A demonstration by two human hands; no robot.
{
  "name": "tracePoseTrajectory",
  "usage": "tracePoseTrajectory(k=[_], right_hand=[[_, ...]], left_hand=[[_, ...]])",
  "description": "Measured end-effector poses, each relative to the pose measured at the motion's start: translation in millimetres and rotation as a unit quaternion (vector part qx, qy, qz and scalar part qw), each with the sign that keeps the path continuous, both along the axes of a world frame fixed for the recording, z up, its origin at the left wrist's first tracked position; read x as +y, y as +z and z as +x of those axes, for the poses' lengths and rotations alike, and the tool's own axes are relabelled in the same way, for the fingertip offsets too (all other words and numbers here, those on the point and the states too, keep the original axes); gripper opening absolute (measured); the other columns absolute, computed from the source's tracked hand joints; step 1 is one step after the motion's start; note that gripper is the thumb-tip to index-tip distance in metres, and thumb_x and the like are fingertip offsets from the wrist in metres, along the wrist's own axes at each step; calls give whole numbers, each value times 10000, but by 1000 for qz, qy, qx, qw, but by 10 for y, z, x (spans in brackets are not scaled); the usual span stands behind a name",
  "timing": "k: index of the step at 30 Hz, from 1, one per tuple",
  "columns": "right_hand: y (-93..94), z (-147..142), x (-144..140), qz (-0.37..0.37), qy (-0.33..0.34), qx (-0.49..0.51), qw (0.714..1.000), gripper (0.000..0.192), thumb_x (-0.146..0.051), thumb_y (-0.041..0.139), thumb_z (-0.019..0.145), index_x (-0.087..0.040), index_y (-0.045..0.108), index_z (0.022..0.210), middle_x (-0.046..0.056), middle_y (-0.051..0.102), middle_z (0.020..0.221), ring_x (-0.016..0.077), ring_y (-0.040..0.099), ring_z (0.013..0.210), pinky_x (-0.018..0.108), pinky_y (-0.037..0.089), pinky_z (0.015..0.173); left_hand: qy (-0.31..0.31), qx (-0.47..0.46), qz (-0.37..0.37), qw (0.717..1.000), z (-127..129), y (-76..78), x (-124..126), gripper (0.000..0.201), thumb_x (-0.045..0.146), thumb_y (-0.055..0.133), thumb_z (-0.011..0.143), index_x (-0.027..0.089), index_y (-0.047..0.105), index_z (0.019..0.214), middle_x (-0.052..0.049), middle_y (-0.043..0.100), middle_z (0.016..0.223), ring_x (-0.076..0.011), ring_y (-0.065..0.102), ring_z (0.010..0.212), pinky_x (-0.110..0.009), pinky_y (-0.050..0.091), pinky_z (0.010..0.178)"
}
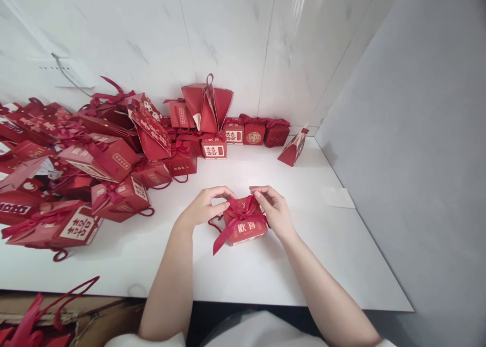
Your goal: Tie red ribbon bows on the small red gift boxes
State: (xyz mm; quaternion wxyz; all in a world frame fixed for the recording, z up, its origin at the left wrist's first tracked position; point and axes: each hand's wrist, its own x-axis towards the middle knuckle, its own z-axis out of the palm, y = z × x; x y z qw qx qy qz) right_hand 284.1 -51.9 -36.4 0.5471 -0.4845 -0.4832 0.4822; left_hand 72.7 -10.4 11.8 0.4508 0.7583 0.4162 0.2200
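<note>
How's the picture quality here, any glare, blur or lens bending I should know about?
Head view: bright, even light; a glare streak on the wall tiles and a washed-out patch on the white table behind the small red box. Both hands, left hand and right hand, are sharp, with soft shadows beneath. Wide-angle bending curves the table edge, and the red boxes at far left look stretched.

L hand [205, 205] & R hand [274, 208] close together, fingertips pinched inward.

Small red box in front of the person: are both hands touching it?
Touching. The head view shows the left hand and right hand with fingertips on the ribbon at the top of the small red box.
</note>
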Motion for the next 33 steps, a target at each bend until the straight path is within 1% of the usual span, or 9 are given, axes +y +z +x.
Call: tracePoseTrajectory(k=[2, 5, 7, 13, 18, 22, 27, 30, 33], right_hand=[[20, 14, -3, 4, 2, -5, 1000, 238, -443, 601, 881, -228, 669, 957, 71, 687, 1153, 226, 641, 1001, 380, 492, 920], [40, 37, -13, 7, 46, 3, 999, 222, -394, 587, 883, -239, 652, 1028, 64, 673, 1181, 224, 628, 1046, 375, 489, 925], [39, 43, -19, 7, 73, 10, 997, 230, -355, 570, 879, -245, 635, 1071, 58, 661, 1192, 220, 622, 1058, 372, 489, 921], [12, 38, -25, 3, 86, -5, 996, 254, -226, 537, 825, -233, 632, 1061, 38, 677, 1049, 207, 632, 997, 367, 478, 915], [19, 23, -29, -4, 78, -32, 996, 144, -223, 554, 822, -217, 642, 936, 47, 677, 1092, 219, 634, 1016, 382, 463, 930], [23, -19, -43, 40, 10, -62, 997, 73, -279, 613, 837, -207, 621, 836, 58, 687, 1019, 212, 638, 950, 372, 474, 913], [6, -24, -44, 52, -109, -64, 991, 248, -391, 628, 857, -228, 601, 1041, 76, 663, 1085, 214, 626, 962, 346, 498, 847], [-43, -1, -13, 0, -88, -60, 994, 390, -445, 602, 866, -246, 533, 1193, 84, 660, 1129, 212, 636, 896, 347, 516, 779], [-109, 8, 28, -32, -74, -52, 995, 359, -470, 533, 897, -247, 534, 1178, 87, 642, 1198, 224, 641, 953, 366, 519, 816]], left_hand=[[-27, -1, 5, 1000, -37, 9, 7, 251, 195, 520, 812, 212, 673, 1011, -38, 694, 1060, -226, 629, 1063, -368, 482, 979], [-77, -7, -12, 997, -73, 32, 7, 348, 174, 553, 791, 221, 636, 1126, -47, 668, 1159, -235, 592, 1156, -394, 435, 1055], [-82, -5, -21, 996, -69, 40, 1, 340, 191, 563, 798, 220, 625, 1132, -49, 662, 1162, -237, 590, 1156, -403, 436, 1054], [4, -24, -17, 1000, -2, 13, -27, 90, 273, 565, 829, 206, 601, 877, -34, 671, 1007, -226, 634, 1017, -395, 491, 953], [38, -29, 9, 999, 88, -13, -46, 67, 260, 568, 834, 203, 592, 860, -20, 667, 977, -201, 626, 968, -346, 492, 890], [119, -54, 42, 990, 238, -72, -65, 104, 292, 543, 872, 209, 605, 885, -17, 665, 929, -194, 634, 923, -312, 506, 795], [185, -89, 140, 969, 362, -174, -61, 126, 270, 561, 873, 211, 661, 922, -37, 664, 1024, -191, 625, 1008, -323, 500, 902], [208, -89, 142, 964, 404, -229, -51, 128, 239, 560, 858, 219, 671, 919, -31, 656, 1046, -179, 625, 1002, -292, 521, 843], [221, -78, 104, 967, 448, -266, -48, 132, 178, 535, 829, 213, 652, 879, -14, 671, 967, -152, 637, 894, -252, 523, 743]])
